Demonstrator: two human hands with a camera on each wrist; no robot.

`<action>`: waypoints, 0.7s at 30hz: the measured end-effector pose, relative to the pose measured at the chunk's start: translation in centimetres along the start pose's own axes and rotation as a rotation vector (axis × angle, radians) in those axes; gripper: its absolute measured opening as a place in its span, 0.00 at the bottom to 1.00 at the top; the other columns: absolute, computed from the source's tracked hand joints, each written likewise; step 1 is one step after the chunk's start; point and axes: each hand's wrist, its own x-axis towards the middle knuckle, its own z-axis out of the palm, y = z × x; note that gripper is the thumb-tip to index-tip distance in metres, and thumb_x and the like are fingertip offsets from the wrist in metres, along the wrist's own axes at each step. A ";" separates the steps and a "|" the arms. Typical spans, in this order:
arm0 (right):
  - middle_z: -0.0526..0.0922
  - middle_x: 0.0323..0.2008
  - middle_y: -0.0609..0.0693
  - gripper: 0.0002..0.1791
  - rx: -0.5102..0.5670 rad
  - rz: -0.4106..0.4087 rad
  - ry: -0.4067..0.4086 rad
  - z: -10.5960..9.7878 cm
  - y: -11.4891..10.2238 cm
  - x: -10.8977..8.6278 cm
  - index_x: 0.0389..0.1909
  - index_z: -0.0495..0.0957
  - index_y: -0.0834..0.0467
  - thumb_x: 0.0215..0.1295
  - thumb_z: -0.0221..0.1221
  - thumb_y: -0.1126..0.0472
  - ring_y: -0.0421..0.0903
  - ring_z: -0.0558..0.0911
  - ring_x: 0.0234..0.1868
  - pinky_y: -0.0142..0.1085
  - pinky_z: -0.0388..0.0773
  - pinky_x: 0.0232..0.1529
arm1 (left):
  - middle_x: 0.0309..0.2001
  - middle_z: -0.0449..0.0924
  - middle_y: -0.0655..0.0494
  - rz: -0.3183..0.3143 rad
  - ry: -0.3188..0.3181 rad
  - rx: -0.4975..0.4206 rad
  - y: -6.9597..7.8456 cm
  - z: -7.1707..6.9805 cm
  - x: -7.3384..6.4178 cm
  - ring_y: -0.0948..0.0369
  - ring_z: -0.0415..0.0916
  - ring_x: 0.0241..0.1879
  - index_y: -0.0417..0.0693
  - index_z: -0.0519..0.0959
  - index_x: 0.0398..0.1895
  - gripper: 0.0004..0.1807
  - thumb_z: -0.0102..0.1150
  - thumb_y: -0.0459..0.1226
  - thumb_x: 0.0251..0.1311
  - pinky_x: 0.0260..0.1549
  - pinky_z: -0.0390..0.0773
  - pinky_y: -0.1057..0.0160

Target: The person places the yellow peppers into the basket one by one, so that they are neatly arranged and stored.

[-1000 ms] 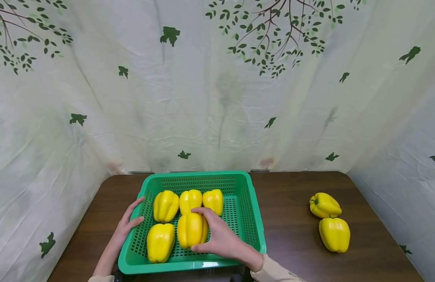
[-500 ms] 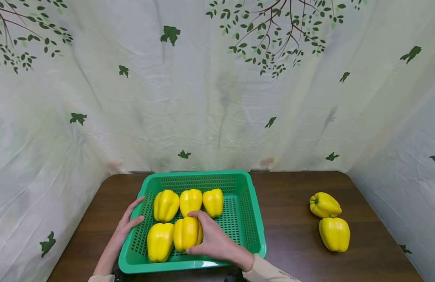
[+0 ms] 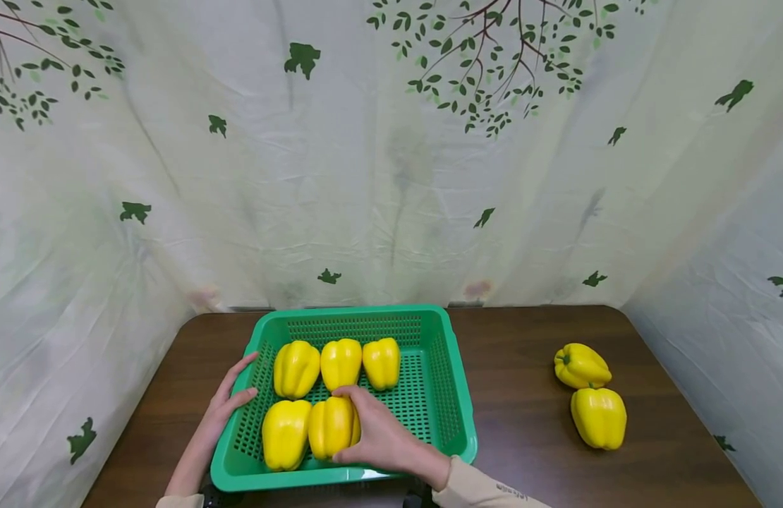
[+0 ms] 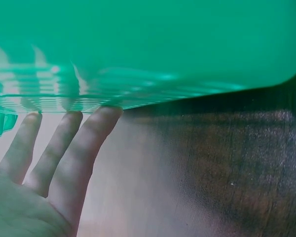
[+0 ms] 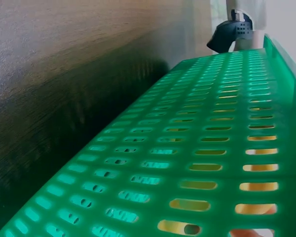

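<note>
Peppers (image 3: 598,418) on brn tbl (image 3: 518,395), curtain (image 3: 398,197) bhnd

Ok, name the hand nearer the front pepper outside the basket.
Right. The right hand is left of that pepper, reaching into the basket, its grip on another pepper. The left hand is farther left, at the basket's left side.

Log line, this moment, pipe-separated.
left hand: touches green plastic basket | right hand: grips blocky yellow pepper inside | brown table: two yellow peppers

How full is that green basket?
Partly full: the green basket holds five yellow peppers, with bare space at its right end.
</note>
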 end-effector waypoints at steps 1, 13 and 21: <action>0.70 0.56 0.47 0.42 0.001 0.002 -0.004 0.0 0.0 0.0 0.61 0.64 0.55 0.44 0.73 0.59 0.37 0.72 0.48 0.32 0.72 0.47 | 0.61 0.56 0.67 0.002 -0.002 -0.005 0.0 0.0 0.0 0.72 0.70 0.50 0.52 0.56 0.72 0.28 0.40 0.31 0.71 0.42 0.76 0.68; 0.72 0.52 0.42 0.40 0.022 0.042 -0.050 -0.2 0.1 0.3 0.59 0.66 0.54 0.44 0.74 0.59 0.37 0.71 0.43 0.31 0.72 0.42 | 0.64 0.51 0.61 -0.073 -0.001 0.012 0.4 0.0 0.2 0.72 0.69 0.50 0.55 0.54 0.73 0.28 0.40 0.33 0.72 0.41 0.77 0.67; 0.72 0.51 0.43 0.40 0.035 0.095 -0.083 0.0 0.3 0.4 0.59 0.66 0.57 0.44 0.74 0.62 0.35 0.72 0.43 0.31 0.72 0.43 | 0.61 0.54 0.68 -0.036 -0.003 0.014 0.2 0.0 0.2 0.74 0.68 0.51 0.52 0.54 0.73 0.28 0.40 0.31 0.72 0.43 0.75 0.71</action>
